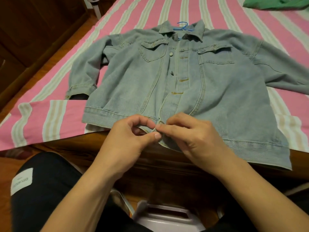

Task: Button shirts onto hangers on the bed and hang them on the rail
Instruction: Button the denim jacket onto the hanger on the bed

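Head view: at six o'clock, left hand [133, 131] and right hand [187, 133] both pinch the pale-blue denim shirt [209, 91] hem; align buttonhole squarely over button before pushing through.

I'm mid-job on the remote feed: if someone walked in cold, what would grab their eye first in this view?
First, the pale denim jacket spread flat across the pink striped bedsheet, its front unbuttoned, with a blue hanger showing at the collar. Next, the left hand and right hand meeting at the bottom hem, both pinching the fabric at the lowest button. A green garment lies at the far right corner.
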Demonstrator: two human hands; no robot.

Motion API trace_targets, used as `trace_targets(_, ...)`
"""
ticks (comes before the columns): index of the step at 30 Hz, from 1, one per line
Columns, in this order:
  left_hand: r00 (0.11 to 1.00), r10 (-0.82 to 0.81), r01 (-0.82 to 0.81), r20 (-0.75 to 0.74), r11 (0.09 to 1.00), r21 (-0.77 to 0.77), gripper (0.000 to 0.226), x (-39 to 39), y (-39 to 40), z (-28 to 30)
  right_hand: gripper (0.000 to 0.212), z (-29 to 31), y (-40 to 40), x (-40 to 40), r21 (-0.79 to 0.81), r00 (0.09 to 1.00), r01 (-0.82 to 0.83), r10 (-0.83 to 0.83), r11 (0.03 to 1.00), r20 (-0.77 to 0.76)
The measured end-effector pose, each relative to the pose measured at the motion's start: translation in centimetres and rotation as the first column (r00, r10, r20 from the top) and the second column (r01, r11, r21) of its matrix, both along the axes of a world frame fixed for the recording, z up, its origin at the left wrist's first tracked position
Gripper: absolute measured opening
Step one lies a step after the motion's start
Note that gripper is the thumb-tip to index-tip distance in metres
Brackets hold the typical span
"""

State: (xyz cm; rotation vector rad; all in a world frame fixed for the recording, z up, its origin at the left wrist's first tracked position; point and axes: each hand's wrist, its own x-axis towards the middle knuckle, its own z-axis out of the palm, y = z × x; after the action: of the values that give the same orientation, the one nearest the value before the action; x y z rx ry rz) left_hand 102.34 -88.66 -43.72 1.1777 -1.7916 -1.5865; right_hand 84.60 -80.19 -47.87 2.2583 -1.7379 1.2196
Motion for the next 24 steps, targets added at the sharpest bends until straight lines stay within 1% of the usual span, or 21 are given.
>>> trace_targets(2, 1.000, -0.016, 0.015, 0.023, 1.000, 0.003, 0.021, 0.1, -0.6, 0.4, 0.024, 0.3, -0.6, -0.4, -0.057, 0.996, -0.025, 0.020, 0.998, -0.086)
trace_targets(4, 0.999, -0.035, 0.034, 0.020, 0.998, 0.046, 0.023, 0.1, -1.0, 0.6, 0.022, 0.5, -1.2, -0.9, -0.096, 0.981, -0.072, 0.053, 0.993, -0.184)
trace_targets(7, 0.999, -0.051, 0.050, 0.009, 0.995, 0.084, 0.023, -0.2, -1.1, 0.3, 0.021, 0.6, -1.8, -2.1, -0.132, 0.936, -0.143, 0.091, 0.981, -0.341)
trace_targets(10, 1.000, -0.027, 0.027, 0.001, 0.997, 0.076, 0.025, -0.4, -1.0, -0.3, 0.020, 0.3, -1.9, -2.4, -0.151, 0.916, -0.134, 0.064, 0.979, -0.397)
trace_targets(12, 1.000, -0.001, 0.001, -0.001, 0.998, 0.068, 0.026, -0.4, -0.7, -0.5, 0.016, 0.0, -2.1, -2.0, -0.173, 0.928, -0.094, 0.024, 0.980, -0.371)
trace_targets(14, 0.999, 0.042, -0.041, -0.018, 0.997, 0.063, 0.027, -0.6, -0.2, -0.8, 0.017, -0.3, -2.1, -1.2, -0.153, 0.962, -0.024, -0.019, 0.988, -0.273)
trace_targets(16, 0.993, 0.113, -0.111, -0.032, 0.993, 0.047, 0.030, -0.9, 0.5, -1.1, 0.020, -0.3, -1.9, -0.7, -0.093, 0.987, 0.035, -0.049, 0.995, -0.155)
trace_targets(18, 0.990, 0.141, -0.140, -0.017, 0.990, 0.019, 0.032, -1.1, 1.3, -1.4, 0.020, -0.2, -1.2, -0.3, -0.021, 0.992, 0.046, -0.048, 0.999, -0.118)
trace_targets(19, 0.990, 0.138, -0.137, -0.022, 0.990, 0.033, 0.031, -1.1, 1.6, -1.4, 0.020, -0.1, -0.8, -0.2, 0.017, 0.993, 0.026, -0.023, 1.000, -0.119)
trace_targets(20, 0.988, 0.145, -0.140, -0.052, 0.986, 0.087, 0.030, -1.0, 1.7, -1.3, 0.019, 0.1, -0.4, -0.3, 0.055, 0.994, -0.001, 0.008, 0.998, -0.113)
trace_targets(21, 0.982, 0.172, -0.154, -0.084, 0.971, 0.184, 0.029, -0.7, 1.7, -1.1, 0.018, 0.4, -0.1, -0.5, 0.083, 0.996, -0.015, 0.022, 0.996, -0.085)
trace_targets(22, 0.974, 0.201, -0.162, -0.108, 0.942, 0.293, 0.028, -0.4, 1.9, -0.9, 0.017, 0.9, 0.0, -1.0, 0.097, 0.999, 0.004, 0.000, 0.995, -0.041)
trace_targets(23, 0.972, 0.213, -0.165, -0.100, 0.920, 0.356, 0.026, 0.0, 2.2, -0.5, 0.015, 1.5, 0.1, -1.7, 0.099, 0.998, 0.062, -0.063, 0.993, 0.009)
trace_targets(24, 0.979, 0.192, -0.156, -0.066, 0.920, 0.360, 0.022, 0.4, 2.7, -0.2, 0.013, 2.1, -0.1, -2.6, 0.101, 0.987, 0.148, -0.153, 0.984, 0.046)
